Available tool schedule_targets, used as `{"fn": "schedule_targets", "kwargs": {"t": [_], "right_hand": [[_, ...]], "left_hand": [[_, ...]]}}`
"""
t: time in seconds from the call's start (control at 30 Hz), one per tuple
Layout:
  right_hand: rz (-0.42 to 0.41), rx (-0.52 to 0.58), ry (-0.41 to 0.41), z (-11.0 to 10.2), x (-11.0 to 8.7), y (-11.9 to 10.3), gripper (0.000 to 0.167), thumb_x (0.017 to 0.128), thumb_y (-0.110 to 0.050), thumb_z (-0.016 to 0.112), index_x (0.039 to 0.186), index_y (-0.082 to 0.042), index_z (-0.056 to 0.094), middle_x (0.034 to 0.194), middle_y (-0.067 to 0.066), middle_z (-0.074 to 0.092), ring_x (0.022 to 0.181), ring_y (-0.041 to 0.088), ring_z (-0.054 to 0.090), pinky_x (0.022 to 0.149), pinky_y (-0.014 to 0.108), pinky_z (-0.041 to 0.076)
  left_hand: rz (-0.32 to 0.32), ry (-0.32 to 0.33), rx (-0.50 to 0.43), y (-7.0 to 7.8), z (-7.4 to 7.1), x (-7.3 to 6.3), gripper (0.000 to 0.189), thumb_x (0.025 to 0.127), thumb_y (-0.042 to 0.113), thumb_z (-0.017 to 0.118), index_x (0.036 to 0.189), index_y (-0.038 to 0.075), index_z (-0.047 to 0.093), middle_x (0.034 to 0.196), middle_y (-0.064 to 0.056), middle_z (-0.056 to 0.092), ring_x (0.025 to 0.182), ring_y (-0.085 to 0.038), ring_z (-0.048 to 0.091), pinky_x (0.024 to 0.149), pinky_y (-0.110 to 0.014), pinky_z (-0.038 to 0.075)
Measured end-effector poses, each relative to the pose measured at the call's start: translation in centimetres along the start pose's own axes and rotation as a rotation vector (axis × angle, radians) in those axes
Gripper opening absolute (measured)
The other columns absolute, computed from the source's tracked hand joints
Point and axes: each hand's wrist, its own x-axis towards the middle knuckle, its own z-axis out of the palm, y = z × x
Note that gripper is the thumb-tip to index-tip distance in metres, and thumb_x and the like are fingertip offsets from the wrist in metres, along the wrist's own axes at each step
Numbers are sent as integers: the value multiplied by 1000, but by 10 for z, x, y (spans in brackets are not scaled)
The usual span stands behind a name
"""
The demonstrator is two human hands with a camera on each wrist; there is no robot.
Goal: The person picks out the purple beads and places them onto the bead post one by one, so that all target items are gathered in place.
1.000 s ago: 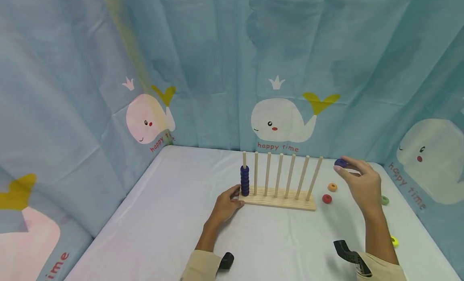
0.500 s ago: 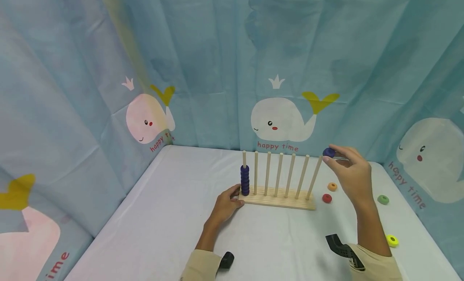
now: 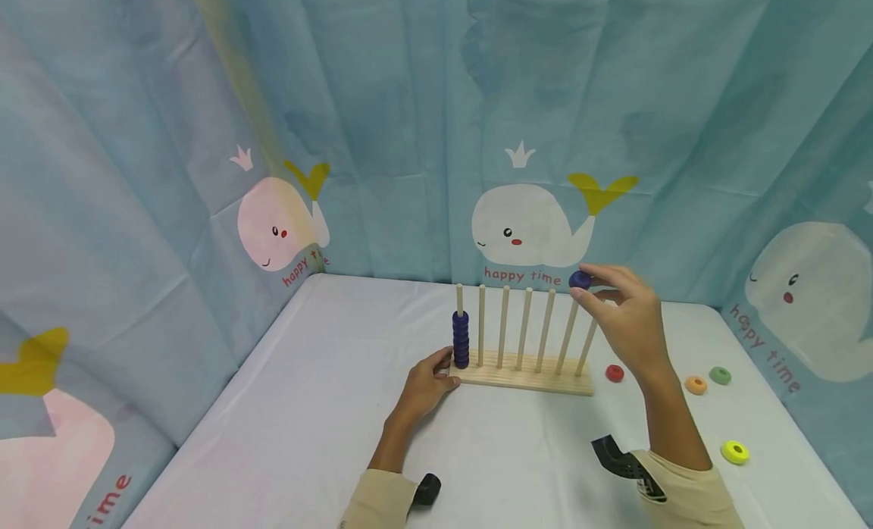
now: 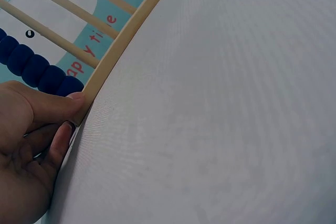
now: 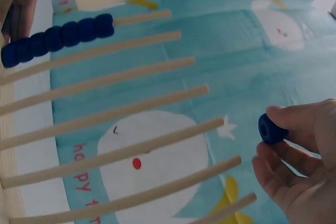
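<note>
A wooden peg rack (image 3: pixel 525 376) with a row of upright pegs stands on the table. A stack of dark blue beads (image 3: pixel 461 339) sits on its leftmost peg, and the other pegs are bare. My left hand (image 3: pixel 421 389) grips the left end of the base, thumb at the front edge in the left wrist view. My right hand (image 3: pixel 630 320) pinches one dark blue bead (image 3: pixel 580 280) between thumb and fingers, above the right-hand pegs. In the right wrist view that bead (image 5: pixel 270 128) is held apart from the peg tips, its hole partly showing.
Loose beads lie right of the rack: red (image 3: pixel 614 373), orange (image 3: pixel 696 385), green (image 3: pixel 720 375) and yellow (image 3: pixel 735 452). A blue curtain (image 3: pixel 402 135) with whale prints hangs behind the white-covered table (image 3: pixel 307 408).
My right hand has moved left with the blue bead, from beyond the rack's right end to over its right pegs. The left hand stays on the base.
</note>
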Motion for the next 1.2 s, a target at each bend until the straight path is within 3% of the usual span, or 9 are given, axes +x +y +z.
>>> {"fn": "schedule_targets", "kwargs": {"t": [0.2, 0.5, 0.87, 1.03, 1.2], "right_hand": [[-43, 12, -46, 12, 6, -13, 37, 88, -16, 74, 124, -13, 67, 113, -1, 64, 97, 16, 61, 82, 13, 48], [-99, 50, -125, 36, 15, -29, 37, 87, -16, 74, 124, -13, 67, 115, -5, 63, 100, 9, 60, 84, 17, 51], [-129, 107, -201, 61, 22, -40, 37, 88, -15, 73, 124, -14, 66, 114, -3, 63, 98, 13, 62, 81, 20, 53], [-159, 139, -224, 72, 24, -43, 37, 88, -14, 74, 124, -12, 66, 115, -2, 64, 99, 13, 63, 82, 26, 55], [-194, 97, -231, 82, 26, -45, 37, 86, -14, 75, 122, -11, 67, 116, -3, 65, 101, 12, 61, 91, 38, 51]], "left_hand": [[11, 1, -1, -2, -1, 0, 60, 87, 13, 73, 143, 13, 50, 126, -10, 63, 112, -22, 60, 94, -37, 50], [5, 3, 6, -3, 1, 0, 61, 87, 12, 73, 143, 13, 49, 126, -11, 63, 110, -20, 61, 93, -35, 50], [-2, -4, 18, -1, 0, 0, 60, 88, 13, 72, 143, 13, 49, 126, -10, 63, 110, -21, 61, 94, -37, 50], [-3, -3, 16, -1, 0, 1, 60, 87, 13, 72, 143, 14, 49, 125, -10, 63, 109, -20, 61, 93, -36, 50], [2, -6, 11, -1, 0, 1, 61, 87, 11, 72, 143, 14, 49, 125, -10, 63, 108, -20, 62, 93, -35, 50]]}}
